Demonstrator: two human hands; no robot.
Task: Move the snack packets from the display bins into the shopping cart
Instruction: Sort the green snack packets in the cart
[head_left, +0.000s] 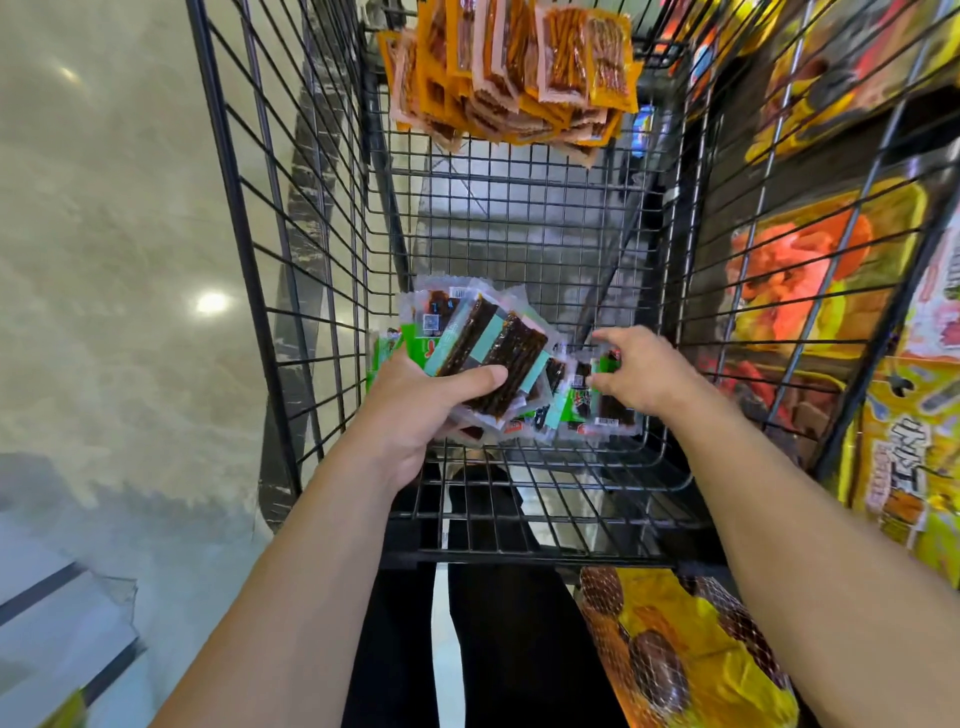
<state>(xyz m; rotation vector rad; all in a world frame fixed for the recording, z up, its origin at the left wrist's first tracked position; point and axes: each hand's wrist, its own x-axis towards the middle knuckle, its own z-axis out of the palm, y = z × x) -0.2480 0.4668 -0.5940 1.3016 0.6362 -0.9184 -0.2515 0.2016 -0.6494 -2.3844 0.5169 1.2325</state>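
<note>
- At the cart's (519, 560) near end: a fan of green packets (493, 343) is gripped in the left hand (415, 410), with the thumb laid across the top and the fingers beneath.
- Just right of the fan: a heap (576, 410) of like packets is seen on the wire floor. One packet at its edge is pinched between thumb and fingers of the right hand (644, 374).
- At the far end: orange packets (514, 73) are piled together.
- Beyond the right wall: yellow bags (810, 280) are displayed.
</note>
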